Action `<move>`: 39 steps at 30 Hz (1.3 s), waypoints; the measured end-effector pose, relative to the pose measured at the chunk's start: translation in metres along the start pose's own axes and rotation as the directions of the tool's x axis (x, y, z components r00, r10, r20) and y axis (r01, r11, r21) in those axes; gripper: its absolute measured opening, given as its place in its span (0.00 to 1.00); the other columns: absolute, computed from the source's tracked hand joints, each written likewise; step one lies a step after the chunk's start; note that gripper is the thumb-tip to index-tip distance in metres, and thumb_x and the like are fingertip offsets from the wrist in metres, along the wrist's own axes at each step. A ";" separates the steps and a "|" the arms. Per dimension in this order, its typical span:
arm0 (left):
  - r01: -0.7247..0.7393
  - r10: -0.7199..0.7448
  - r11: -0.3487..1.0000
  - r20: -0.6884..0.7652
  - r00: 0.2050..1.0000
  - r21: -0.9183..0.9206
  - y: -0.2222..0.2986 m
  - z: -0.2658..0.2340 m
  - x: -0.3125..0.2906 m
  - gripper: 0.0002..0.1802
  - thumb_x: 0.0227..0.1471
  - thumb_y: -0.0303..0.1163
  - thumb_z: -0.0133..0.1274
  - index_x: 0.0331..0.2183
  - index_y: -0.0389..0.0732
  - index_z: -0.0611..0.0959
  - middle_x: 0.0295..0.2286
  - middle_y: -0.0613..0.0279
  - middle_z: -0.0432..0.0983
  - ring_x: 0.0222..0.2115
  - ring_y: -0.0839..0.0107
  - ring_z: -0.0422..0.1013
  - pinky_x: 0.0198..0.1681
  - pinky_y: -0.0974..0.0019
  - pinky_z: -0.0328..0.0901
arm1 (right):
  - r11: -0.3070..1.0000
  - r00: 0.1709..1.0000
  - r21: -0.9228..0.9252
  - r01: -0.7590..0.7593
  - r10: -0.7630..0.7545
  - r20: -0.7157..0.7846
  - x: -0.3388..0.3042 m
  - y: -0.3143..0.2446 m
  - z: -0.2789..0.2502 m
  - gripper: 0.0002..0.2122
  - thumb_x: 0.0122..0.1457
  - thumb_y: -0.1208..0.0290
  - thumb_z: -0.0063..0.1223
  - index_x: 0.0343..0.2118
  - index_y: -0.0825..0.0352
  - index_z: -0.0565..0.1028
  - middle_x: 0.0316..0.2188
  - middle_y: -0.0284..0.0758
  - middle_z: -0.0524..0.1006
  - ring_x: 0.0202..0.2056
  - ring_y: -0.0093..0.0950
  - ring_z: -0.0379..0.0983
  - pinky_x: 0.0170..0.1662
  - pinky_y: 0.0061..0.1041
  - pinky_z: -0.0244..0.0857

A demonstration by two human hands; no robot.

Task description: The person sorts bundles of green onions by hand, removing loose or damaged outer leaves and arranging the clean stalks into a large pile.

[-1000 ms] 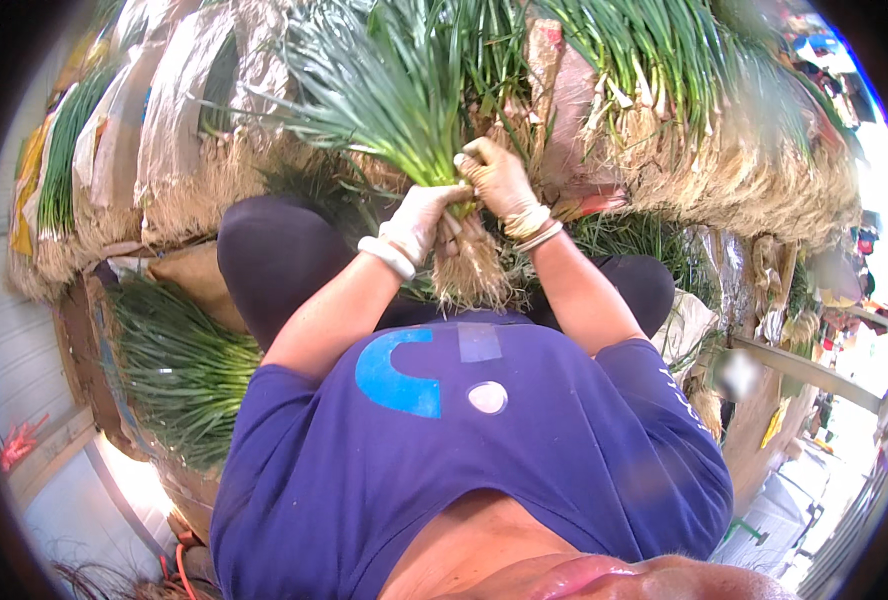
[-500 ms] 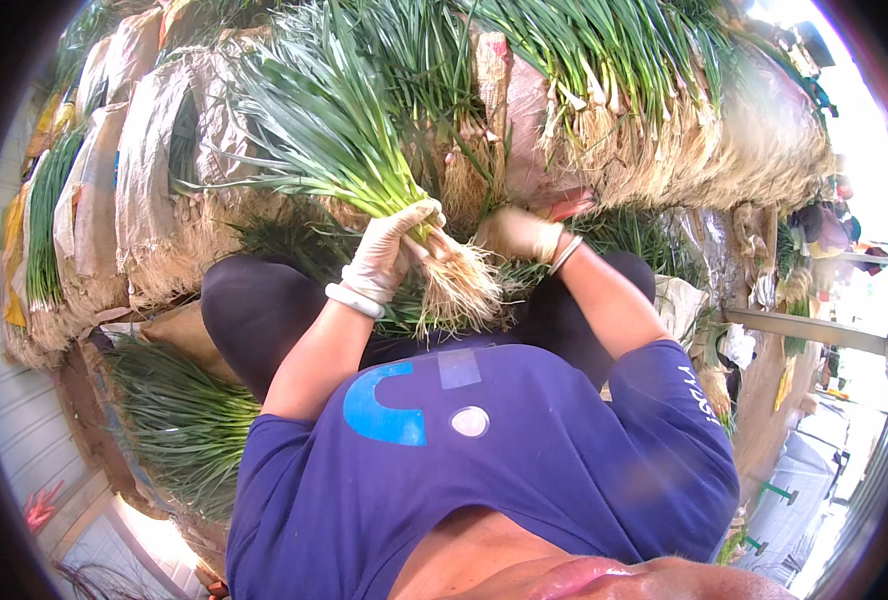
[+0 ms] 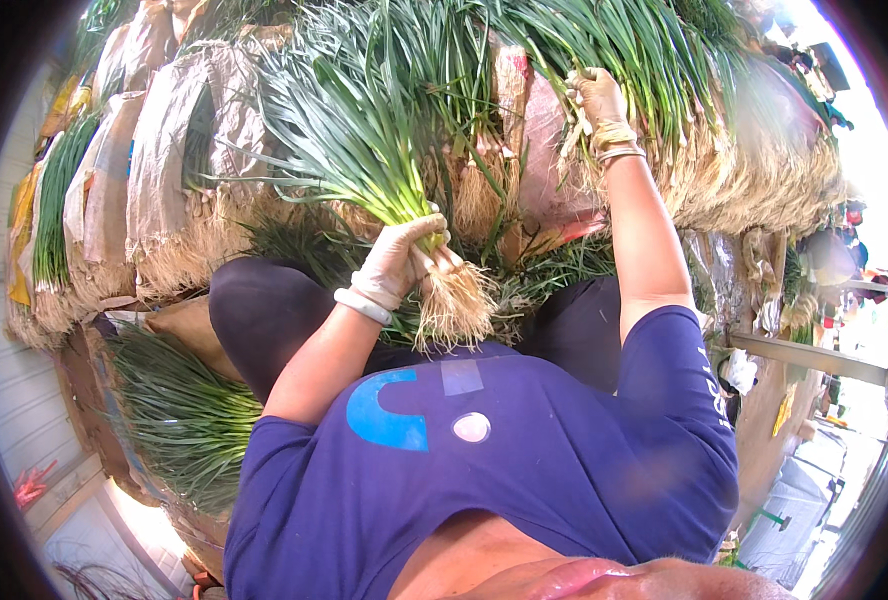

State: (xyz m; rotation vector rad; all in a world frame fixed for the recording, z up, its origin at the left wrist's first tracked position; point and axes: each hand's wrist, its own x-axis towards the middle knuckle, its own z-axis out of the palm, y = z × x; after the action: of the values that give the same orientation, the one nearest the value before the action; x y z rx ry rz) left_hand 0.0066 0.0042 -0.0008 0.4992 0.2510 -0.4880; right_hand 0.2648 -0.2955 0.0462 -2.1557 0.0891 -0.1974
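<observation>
My left hand, in a pale glove, is closed round the lower stalks of a bunch of green garlic held over my lap. Its long leaves fan up and to the left, and its tangled pale roots hang toward my shirt. Farther off to the right, my gloved right hand reaches into the left end of a heap of green garlic. The fingers curl round a few stalks near their white ends; how many is hidden.
Sack-wrapped bundles with roots hanging down line the far left. Loose green trimmings lie between my knees. Another pile of green garlic rests beside my left leg. A metal bar juts out at the right.
My right hand has moved from beside the held bunch, up and away to the heap at the right, and closed on stalks there. My left hand still holds its bunch, nearly in place.
</observation>
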 end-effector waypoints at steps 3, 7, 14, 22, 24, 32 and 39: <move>0.023 -0.023 1.000 -0.017 1.000 0.004 -0.001 -0.001 0.001 0.13 0.46 0.23 0.53 0.38 0.35 0.74 0.24 0.56 0.74 0.21 0.64 0.73 0.23 0.66 0.70 | 0.982 0.998 -0.180 0.059 -0.054 0.038 -0.004 -0.011 0.005 0.11 0.56 0.63 0.48 0.34 0.65 0.74 0.23 0.36 0.75 0.23 0.22 0.70 0.25 0.25 0.65; -0.004 0.004 1.000 -0.041 0.999 -0.005 0.000 0.005 0.002 0.15 0.46 0.23 0.52 0.39 0.34 0.72 0.23 0.53 0.74 0.16 0.60 0.72 0.16 0.64 0.70 | 0.756 0.980 -0.653 -0.048 0.161 0.115 -0.028 -0.048 0.033 0.16 0.52 0.55 0.52 0.36 0.62 0.75 0.30 0.39 0.77 0.32 0.34 0.74 0.37 0.32 0.65; 0.029 -0.029 1.000 0.019 0.999 0.008 0.005 -0.001 -0.005 0.13 0.46 0.25 0.52 0.37 0.33 0.75 0.36 0.57 0.76 0.39 0.65 0.71 0.29 0.67 0.70 | 0.982 0.917 -0.066 -0.178 0.190 0.351 -0.125 -0.093 0.055 0.08 0.56 0.69 0.52 0.36 0.65 0.76 0.28 0.36 0.77 0.31 0.27 0.73 0.33 0.19 0.67; 0.046 -0.044 0.998 0.045 0.998 -0.038 -0.006 -0.013 0.007 0.22 0.48 0.29 0.51 0.46 0.32 0.72 0.34 0.53 0.75 0.33 0.62 0.72 0.37 0.60 0.69 | 0.916 0.920 0.351 -0.193 0.044 0.389 -0.199 -0.044 0.090 0.10 0.59 0.63 0.49 0.34 0.62 0.79 0.28 0.27 0.78 0.23 0.16 0.64 0.27 0.13 0.58; 0.058 -0.055 0.994 0.041 0.998 -0.090 -0.006 -0.011 0.002 0.23 0.48 0.29 0.51 0.47 0.32 0.72 0.35 0.53 0.75 0.35 0.62 0.72 0.41 0.57 0.68 | 0.842 0.837 0.335 -0.424 0.223 0.500 -0.186 -0.046 0.092 0.15 0.59 0.56 0.46 0.35 0.63 0.78 0.29 0.27 0.78 0.21 0.14 0.64 0.26 0.09 0.55; 0.109 -0.101 0.979 0.053 0.993 -0.173 -0.007 -0.013 -0.001 0.19 0.47 0.29 0.52 0.41 0.28 0.74 0.37 0.47 0.75 0.35 0.57 0.72 0.39 0.60 0.69 | 0.568 0.785 0.600 -0.563 0.140 0.604 -0.205 -0.061 0.129 0.05 0.58 0.71 0.48 0.33 0.66 0.74 0.24 0.28 0.74 0.23 0.17 0.68 0.24 0.14 0.63; 0.071 -0.080 0.987 -0.058 0.995 -0.142 -0.008 -0.003 -0.006 0.17 0.47 0.28 0.51 0.40 0.29 0.73 0.32 0.50 0.74 0.32 0.60 0.72 0.36 0.62 0.70 | 0.534 0.776 0.616 -0.579 0.129 0.617 -0.203 -0.057 0.127 0.08 0.60 0.67 0.45 0.34 0.66 0.74 0.22 0.28 0.74 0.19 0.16 0.66 0.21 0.13 0.60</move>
State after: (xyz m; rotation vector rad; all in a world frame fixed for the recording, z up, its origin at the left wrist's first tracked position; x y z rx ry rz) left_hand -0.0028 0.0015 -0.0044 0.3697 0.3638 -0.5251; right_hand 0.0863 -0.1311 0.0020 -1.1698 0.1283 0.5231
